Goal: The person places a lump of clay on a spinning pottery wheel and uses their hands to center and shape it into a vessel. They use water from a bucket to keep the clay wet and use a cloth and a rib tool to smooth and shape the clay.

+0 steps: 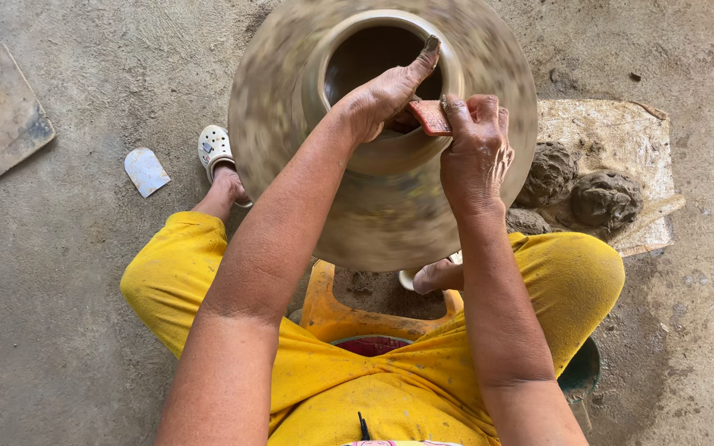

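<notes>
Left hand hooks over the rim of the spinning clay pot, fingers open. Right hand, just beside the rim, pinches a red scraper. Wet clay likely soft, slippery, easily deformed; support at the rim.

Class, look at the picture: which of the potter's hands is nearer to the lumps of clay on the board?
Right. The right hand works beside the clay lumps; the left hand sits farther off, on the pot rim.
</notes>
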